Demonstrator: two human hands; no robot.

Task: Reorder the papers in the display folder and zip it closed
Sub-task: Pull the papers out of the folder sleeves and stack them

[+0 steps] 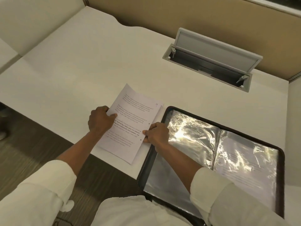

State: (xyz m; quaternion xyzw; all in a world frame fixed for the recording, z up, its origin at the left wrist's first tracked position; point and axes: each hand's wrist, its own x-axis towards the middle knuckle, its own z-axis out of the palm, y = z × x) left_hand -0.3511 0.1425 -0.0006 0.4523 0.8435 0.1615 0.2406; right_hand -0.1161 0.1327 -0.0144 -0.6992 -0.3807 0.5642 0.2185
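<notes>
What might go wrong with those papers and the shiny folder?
The papers, held at both sides by the left hand and right hand, lie close to the desk edge; loose sheets might slide onto the floor. The display folder hangs over that edge and might tip. Glare on its sleeves may hide page numbers.

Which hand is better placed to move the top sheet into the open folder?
Probably the right hand: it pinches the papers at the edge beside the folder; the left hand grips the far side.
</notes>
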